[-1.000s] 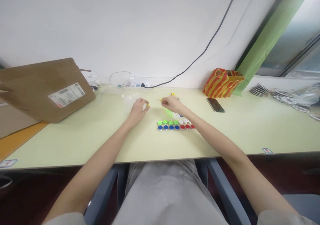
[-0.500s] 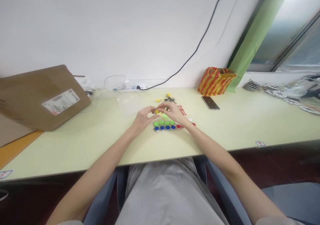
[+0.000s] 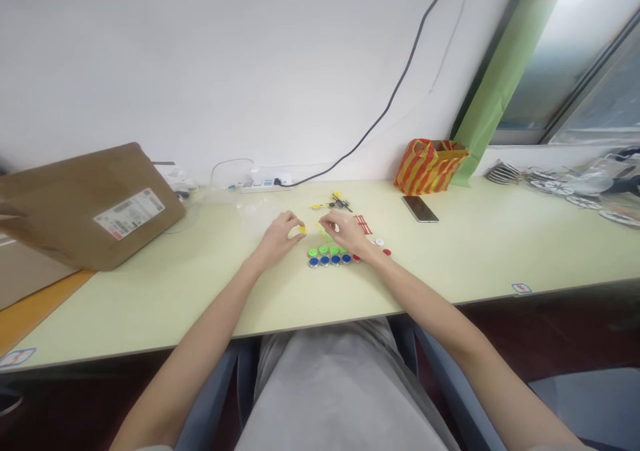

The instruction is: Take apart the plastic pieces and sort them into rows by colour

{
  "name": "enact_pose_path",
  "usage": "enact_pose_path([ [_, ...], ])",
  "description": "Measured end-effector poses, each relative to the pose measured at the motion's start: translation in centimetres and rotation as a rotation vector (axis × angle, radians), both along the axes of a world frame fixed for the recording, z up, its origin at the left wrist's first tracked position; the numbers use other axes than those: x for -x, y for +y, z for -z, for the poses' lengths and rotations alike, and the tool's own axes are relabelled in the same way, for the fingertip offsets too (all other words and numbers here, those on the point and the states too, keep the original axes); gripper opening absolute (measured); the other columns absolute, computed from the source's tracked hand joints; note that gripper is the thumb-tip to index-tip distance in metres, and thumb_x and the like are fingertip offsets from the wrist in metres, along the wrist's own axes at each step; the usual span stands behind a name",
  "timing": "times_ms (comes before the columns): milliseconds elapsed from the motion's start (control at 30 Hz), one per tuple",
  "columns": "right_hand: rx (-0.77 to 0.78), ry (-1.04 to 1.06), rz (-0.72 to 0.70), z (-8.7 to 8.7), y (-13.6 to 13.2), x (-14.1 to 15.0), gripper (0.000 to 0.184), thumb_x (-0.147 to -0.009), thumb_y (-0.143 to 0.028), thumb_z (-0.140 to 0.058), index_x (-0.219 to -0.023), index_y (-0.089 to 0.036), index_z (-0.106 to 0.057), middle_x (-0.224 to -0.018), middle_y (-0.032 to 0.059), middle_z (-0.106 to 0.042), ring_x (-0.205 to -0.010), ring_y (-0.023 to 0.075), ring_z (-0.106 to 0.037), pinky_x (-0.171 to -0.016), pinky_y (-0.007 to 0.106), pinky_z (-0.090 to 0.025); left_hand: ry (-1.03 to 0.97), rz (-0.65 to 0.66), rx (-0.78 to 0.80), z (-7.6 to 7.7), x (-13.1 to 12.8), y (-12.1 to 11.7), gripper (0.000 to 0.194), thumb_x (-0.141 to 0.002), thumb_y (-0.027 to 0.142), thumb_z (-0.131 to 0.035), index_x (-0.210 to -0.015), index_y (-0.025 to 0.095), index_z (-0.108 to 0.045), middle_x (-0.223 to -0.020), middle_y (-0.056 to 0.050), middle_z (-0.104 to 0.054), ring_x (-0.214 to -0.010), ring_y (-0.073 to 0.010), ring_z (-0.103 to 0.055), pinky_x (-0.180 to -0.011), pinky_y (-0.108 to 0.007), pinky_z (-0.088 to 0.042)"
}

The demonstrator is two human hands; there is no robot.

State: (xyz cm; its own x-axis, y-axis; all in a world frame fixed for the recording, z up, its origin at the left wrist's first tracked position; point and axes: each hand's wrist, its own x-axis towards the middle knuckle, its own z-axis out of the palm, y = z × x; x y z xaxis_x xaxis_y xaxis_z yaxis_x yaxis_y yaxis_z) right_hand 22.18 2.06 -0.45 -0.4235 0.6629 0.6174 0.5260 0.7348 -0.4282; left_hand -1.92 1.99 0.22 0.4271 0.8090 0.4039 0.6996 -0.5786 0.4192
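Holding small yellow piece (image 3: 303, 229) in left hand (image 3: 275, 239), thumb to fingers; pinching thin yellow piece (image 3: 321, 228) in right hand (image 3: 349, 231), near but apart. Observed both beyond row of 4 blue discs (image 3: 325, 261) on table (image 3: 475, 251).

Two hands (image 3: 277, 239); one yellow piece (image 3: 303, 229) in the left; four blue-topped discs (image 3: 325, 261); four green-topped discs (image 3: 323, 250); two red-topped discs (image 3: 387, 252) showing; at least one white disc (image 3: 380, 242); one phone (image 3: 421, 209); one striped bag (image 3: 425, 169); black pieces (image 3: 339, 203) too jumbled to count.
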Motion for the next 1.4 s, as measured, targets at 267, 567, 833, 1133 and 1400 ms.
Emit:
enact_pose_path([
  [267,0.023,-0.011,0.025,0.1,0.2,0.0,0.021,-0.101,-0.023,-0.048,-0.099,-0.018,-0.068,-0.099,0.0076,-0.072,-0.082,0.0172,-0.063,-0.081,0.028,-0.047,0.112,0.094,0.217,-0.4,1.9,0.1,0.019,-0.081,0.036,-0.061,-0.093,0.022,-0.067,-0.075,0.0,-0.062,-0.067,-0.0191,-0.058,-0.066,-0.031,-0.045],
  [567,-0.006,0.014,0.126,-0.3,0.6,-1.0,0.023,-0.101,-0.024,-0.045,-0.1,-0.019,-0.068,-0.096,0.007,-0.071,-0.077,0.0172,-0.061,-0.079,0.027,-0.047,0.127,0.176,0.381,-0.4,2.1,0.0,0.025,-0.069,0.043,-0.073,-0.081,0.022,-0.068,-0.078,-0.002,-0.064,-0.07,-0.0201,-0.058,-0.064,-0.03,-0.044],
  [833,-0.057,0.103,0.185,0.0,0.9,-1.5,0.029,-0.102,-0.034,-0.043,-0.105,-0.02,-0.068,-0.087,0.0064,-0.07,-0.069,0.017,-0.059,-0.072,0.028,-0.047,0.087,0.22,0.44,0.2,1.8,0.1,0.034,-0.072,0.053,-0.074,-0.082,0.022,-0.065,-0.07,0.001,-0.058,-0.064,-0.018,-0.053,-0.058,-0.028,-0.039],
  [1133,0.095,-0.258,0.348,-2.4,10.2,-1.3,0.035,-0.098,-0.018,-0.045,-0.126,-0.014,-0.065,-0.106,0.0094,-0.073,-0.092,0.0176,-0.065,-0.082,0.027,-0.047,0.06,0.271,0.482,0.1,1.7,-0.2,0.029,-0.074,0.047,-0.073,-0.086,0.022,-0.067,-0.074,-0.001,-0.061,-0.068,-0.0194,-0.056,-0.061,-0.028,-0.042],
  [1400,0.139,-0.482,0.319,0.1,13.9,4.1,0.023,-0.089,-0.009,-0.057,-0.102,-0.009,-0.076,-0.111,0.0207,-0.073,-0.113,0.0279,-0.059,-0.098,0.035,-0.042,0.058,0.318,0.535,-0.1,2.5,0.0,0.037,-0.073,0.035,-0.074,-0.106,0.02,-0.068,-0.08,-0.002,-0.065,-0.074,-0.0197,-0.063,-0.065,-0.027,-0.048],
])
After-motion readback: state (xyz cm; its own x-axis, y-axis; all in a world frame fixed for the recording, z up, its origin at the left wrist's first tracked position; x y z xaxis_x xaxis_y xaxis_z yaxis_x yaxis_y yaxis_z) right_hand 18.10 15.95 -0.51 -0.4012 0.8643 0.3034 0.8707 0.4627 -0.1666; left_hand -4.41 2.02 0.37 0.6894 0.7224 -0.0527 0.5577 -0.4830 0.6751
